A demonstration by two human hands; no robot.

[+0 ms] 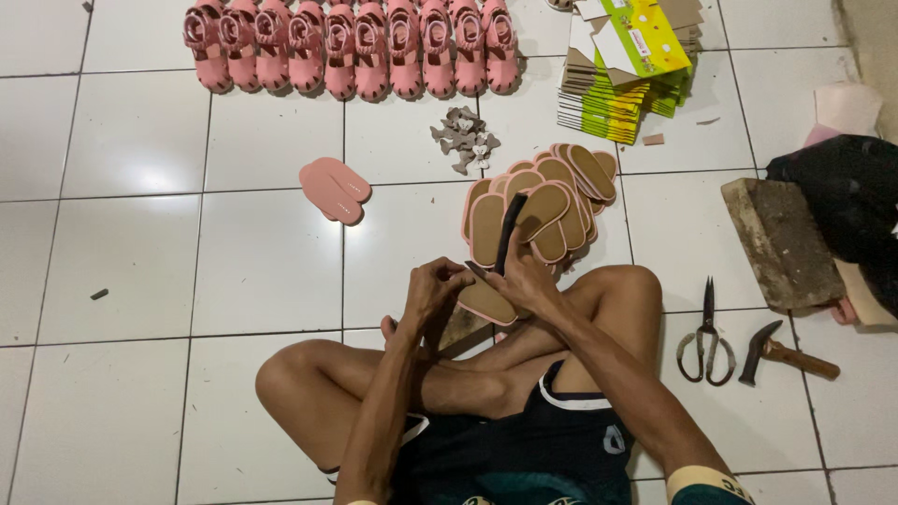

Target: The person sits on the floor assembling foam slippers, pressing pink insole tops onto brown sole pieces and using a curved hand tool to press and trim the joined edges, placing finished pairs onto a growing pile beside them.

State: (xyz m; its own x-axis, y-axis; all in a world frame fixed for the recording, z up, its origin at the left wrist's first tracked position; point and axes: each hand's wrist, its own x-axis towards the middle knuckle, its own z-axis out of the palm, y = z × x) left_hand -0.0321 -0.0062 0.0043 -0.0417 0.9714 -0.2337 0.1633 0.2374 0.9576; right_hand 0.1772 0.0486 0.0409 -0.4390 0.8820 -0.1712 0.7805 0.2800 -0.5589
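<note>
Hiding much of the work, both hands meet over one pink-edged tan insole (486, 301), so its near end and the contact beneath the palms cannot be made out. The left hand (432, 290) curls its fingers closed onto the insole's left edge. The right hand (526, 281) is closed on the insole's far end and on a dark strap (508, 234) that rises from the grip; exactly which fingers pinch the strap is unclear. Just beyond the grip lies a fanned pile of similar insoles (552, 201). Farther beyond it stands a row of pink sandals (351, 47), and to its far left a pink sole pair (334, 189). Right of the grip lie scissors (707, 337) and a hammer (784, 353).
</note>
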